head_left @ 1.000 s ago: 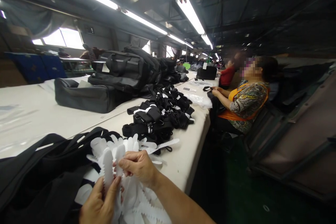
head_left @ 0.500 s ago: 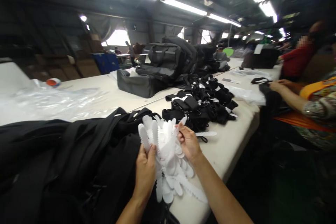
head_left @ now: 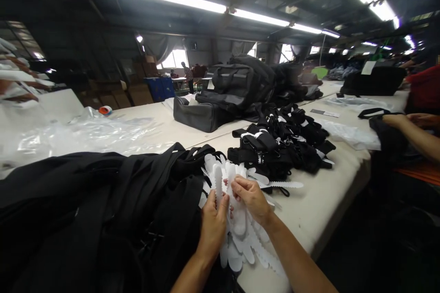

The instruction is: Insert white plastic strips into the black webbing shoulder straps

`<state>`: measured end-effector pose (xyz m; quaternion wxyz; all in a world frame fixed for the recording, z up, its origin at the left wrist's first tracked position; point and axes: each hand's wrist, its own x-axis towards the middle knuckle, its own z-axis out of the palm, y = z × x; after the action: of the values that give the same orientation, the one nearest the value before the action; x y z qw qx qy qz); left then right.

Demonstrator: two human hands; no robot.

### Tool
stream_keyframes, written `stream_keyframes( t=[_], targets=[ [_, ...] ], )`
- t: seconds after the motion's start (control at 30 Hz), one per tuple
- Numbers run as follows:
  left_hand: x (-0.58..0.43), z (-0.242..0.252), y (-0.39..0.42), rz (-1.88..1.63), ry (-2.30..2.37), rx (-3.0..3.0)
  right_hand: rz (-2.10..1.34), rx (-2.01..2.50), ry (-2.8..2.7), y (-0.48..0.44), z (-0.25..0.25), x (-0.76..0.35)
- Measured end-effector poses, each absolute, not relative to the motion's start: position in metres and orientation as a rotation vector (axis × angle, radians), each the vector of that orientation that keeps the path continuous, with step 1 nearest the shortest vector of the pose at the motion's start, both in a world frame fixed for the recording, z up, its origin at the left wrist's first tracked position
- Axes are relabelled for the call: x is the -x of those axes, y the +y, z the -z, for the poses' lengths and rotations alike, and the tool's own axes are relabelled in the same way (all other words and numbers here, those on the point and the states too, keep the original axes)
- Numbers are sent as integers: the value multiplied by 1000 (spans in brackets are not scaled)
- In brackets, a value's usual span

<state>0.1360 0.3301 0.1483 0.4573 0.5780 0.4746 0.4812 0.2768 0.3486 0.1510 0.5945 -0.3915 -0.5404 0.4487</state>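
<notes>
At the far left, clear plastic sheeting [head_left: 75, 135] lies crumpled on the table [head_left: 309, 210], with a small roll of tape [head_left: 105, 110] just behind it. In front of it a heap of black fabric [head_left: 85, 210] covers the near left part of the table and reaches the person's hands. The left hand [head_left: 213, 224] rises from the lower edge; its grip is closed on a bundle of white serrated strips [head_left: 240, 233], thumb and fingers pinching one upright strip near its rounded end. Just beside it, the right hand [head_left: 252, 199] has its grip closed on the same bundle, fingertips curled over the strips next to the left thumb. The strips fan out above and below both hands, lying partly on the black fabric and partly on the bare table near its front edge. Behind them sits a pile of black straps [head_left: 282, 142] with white bands, and farther back dark bags [head_left: 237, 87] are stacked. At the right edge a co-worker's hand [head_left: 395, 120] rests on dark material beside a clear plastic bag [head_left: 347, 132].
</notes>
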Motion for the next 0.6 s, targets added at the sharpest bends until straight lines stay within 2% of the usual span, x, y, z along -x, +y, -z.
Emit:
stream_keyframes(
  t=[0.23,0.33,0.47,0.6],
  targets=[
    [-134,-147,328,-1098,1168,-1579,-1241,860,-977,348,-150,-273],
    [-132,-151,329,-1207,1233,-1495,-1288,847,-821,353,-147,-279],
    [-132,-155,330,-1308,1211,-1217,-1134,845,-547,361,-146,-294],
    [-136,-158,329,-1236,1129,-1157,-860,995,-718,364,-141,-293]
  ],
)
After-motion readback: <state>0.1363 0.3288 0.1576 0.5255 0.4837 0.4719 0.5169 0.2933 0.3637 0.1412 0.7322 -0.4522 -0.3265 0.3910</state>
